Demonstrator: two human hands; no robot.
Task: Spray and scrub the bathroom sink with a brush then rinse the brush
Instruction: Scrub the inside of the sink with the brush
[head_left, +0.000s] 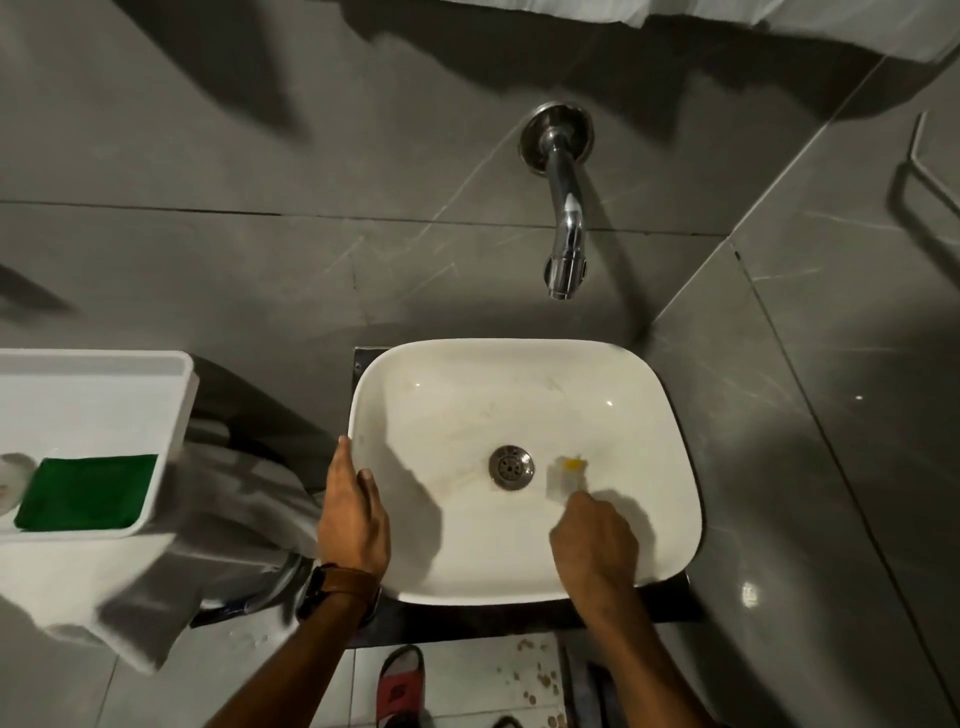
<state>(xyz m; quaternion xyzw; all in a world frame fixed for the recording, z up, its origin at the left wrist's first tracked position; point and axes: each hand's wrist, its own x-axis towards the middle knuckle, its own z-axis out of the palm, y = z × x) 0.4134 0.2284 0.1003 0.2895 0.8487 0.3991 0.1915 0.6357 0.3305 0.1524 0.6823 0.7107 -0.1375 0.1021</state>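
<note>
Right hand fingers curled round blurred brush beside drain; left hand fingers together on sink rim

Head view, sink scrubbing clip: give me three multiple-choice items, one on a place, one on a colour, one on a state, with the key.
1. Where does the left hand rest?
A. On the sink's left rim
B. On the tap
C. In the white tray

2. What colour is the pad in the white tray?
A. Red
B. Green
C. Blue

3. What is the tap doing?
A. Running hard
B. Dripping onto the brush
C. Showing no water

Key: 1 A, its fingers lie on the edge of the sink. 2 B, the pad is plainly green. 3 C, no stream shows while the right hand works the blurred brush beside the drain.
</note>
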